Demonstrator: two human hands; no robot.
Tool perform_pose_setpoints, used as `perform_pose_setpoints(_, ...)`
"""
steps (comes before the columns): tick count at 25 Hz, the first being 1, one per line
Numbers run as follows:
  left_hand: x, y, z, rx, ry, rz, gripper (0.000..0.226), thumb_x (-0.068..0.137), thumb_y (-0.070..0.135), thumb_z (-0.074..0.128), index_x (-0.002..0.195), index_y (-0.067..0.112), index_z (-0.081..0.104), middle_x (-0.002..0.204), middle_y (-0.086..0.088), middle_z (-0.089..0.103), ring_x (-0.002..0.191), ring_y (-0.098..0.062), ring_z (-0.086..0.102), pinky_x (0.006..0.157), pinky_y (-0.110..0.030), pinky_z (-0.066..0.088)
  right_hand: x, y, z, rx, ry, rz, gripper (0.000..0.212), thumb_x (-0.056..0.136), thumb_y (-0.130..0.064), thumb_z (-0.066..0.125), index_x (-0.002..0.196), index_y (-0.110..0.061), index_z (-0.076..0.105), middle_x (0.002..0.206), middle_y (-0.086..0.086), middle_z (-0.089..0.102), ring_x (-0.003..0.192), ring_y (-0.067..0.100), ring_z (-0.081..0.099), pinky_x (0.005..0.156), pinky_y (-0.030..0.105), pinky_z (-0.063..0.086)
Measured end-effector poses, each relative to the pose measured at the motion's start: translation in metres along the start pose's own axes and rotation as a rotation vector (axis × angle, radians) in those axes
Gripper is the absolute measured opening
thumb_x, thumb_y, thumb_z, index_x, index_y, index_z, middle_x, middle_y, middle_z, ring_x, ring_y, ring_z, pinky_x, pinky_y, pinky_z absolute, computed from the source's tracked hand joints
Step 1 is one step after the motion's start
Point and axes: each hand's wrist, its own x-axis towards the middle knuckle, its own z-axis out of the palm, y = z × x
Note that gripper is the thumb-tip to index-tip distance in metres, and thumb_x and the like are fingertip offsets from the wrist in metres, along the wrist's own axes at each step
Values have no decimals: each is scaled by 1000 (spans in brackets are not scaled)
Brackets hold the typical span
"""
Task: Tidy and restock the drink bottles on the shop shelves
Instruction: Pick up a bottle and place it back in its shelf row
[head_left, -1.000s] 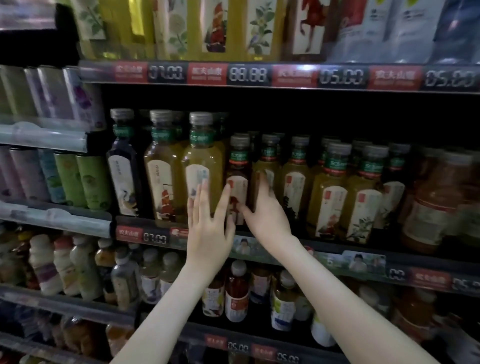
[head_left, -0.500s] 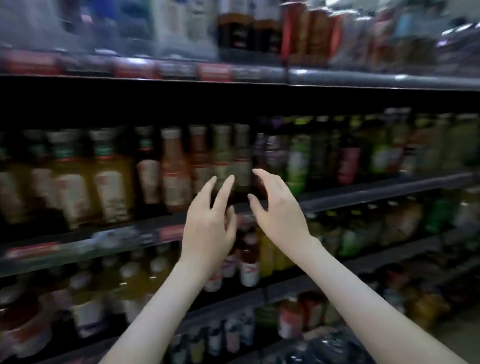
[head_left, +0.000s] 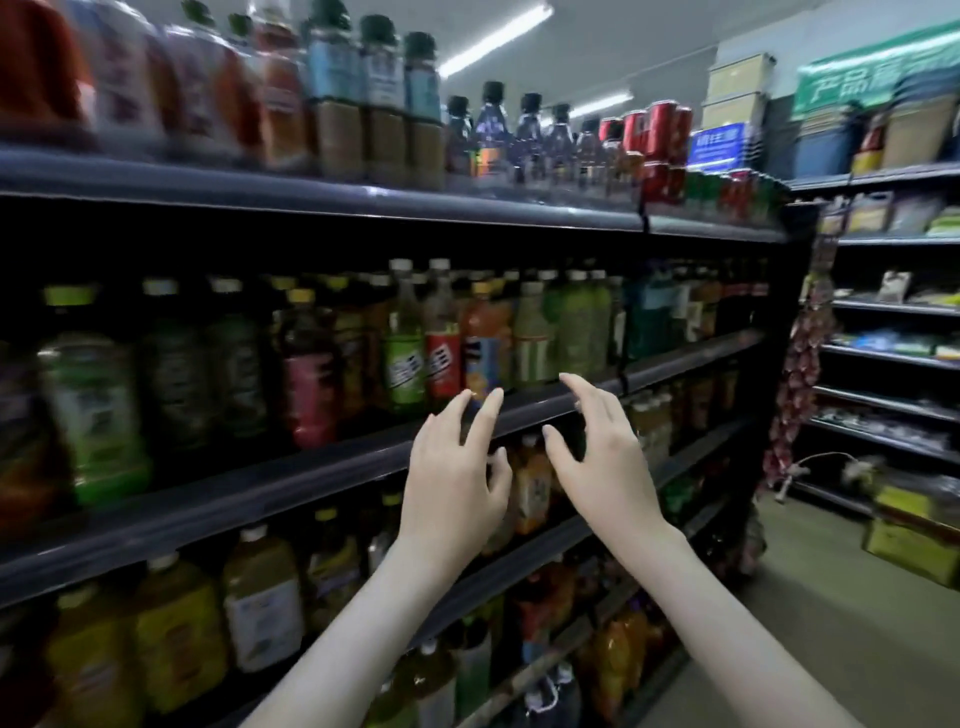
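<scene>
A strip light (head_left: 493, 39) runs across the ceiling. At the far right, pale boxes (head_left: 737, 88) are stacked high beside a green sign (head_left: 872, 73), with a blue sign (head_left: 714, 148) just below them. A string of packets (head_left: 795, 384) hangs at the aisle end. Yellow crates (head_left: 909, 551) sit on the floor (head_left: 831, 623).

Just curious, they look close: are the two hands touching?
Apart. Head view shows a bottle through the gap between left hand and right hand.

Your left hand (head_left: 452, 483) and right hand (head_left: 605, 467) are bare, with long slim fingers. Your 2 forearms (head_left: 353, 623) are bare as well, uncovered as far down as they show.
</scene>
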Motion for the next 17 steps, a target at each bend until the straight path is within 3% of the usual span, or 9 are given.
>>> perform_pose_setpoints(3, 36, 10, 105, -17, 7, 19, 59, 85, 18, 65, 140, 16, 44, 135, -20, 49, 125, -33, 49, 100, -51, 44, 41, 94, 1, 1, -19, 17, 56, 94, -22, 57, 145, -27, 34, 132, -5, 44, 117, 7, 46, 84, 10, 35)
perform_pose_setpoints(6, 91, 13, 201, -33, 16, 4, 59, 86, 18, 64, 141, 18, 43, 138, -20, 47, 127, -33, 45, 104, -50, 40, 103, 184, -2, 4, -57, 32, 60, 95, -20, 55, 147, -35, 27, 134, -8, 40, 115, 7, 47, 84, 16, 41)
perform_pose_setpoints(9, 146, 19, 277, 36, 22, -7, 61, 84, 17, 66, 141, 17, 43, 137, -23, 46, 128, -37, 44, 107, -53, 32, 158, 254, -2, 37, -149, 87, 62, 97, -22, 52, 147, -41, 21, 135, -13, 37, 101, 1, 46, 80, 21, 47)
perform_pose_setpoints(11, 175, 18, 321, 119, 12, -5, 63, 81, 17, 69, 140, 17, 45, 137, -23, 46, 129, -39, 43, 108, -54, 27, 190, 300, 3, 92, -186, 141, 64, 96, -22, 53, 147, -42, 20, 139, -11, 35, 109, 0, 43, 85, 21, 46)
perform_pose_setpoints(13, 199, 10, 366, 201, 9, -3, 66, 78, 11, 71, 139, 15, 46, 138, -25, 44, 130, -41, 41, 107, -57, 26, 226, 346, 18, 161, -203, 214, 68, 95, -22, 56, 149, -39, 17, 144, -5, 34, 122, 8, 42, 94, 31, 47)
perform_pose_setpoints(17, 224, -8, 428, 282, 18, -73, 73, 74, 4, 74, 140, 13, 44, 139, -26, 42, 126, -45, 41, 97, -61, 42, 296, 412, 68, 394, -251, 363, 86, 90, -26, 64, 151, -29, 4, 151, 5, 31, 132, 20, 40, 101, 34, 40)
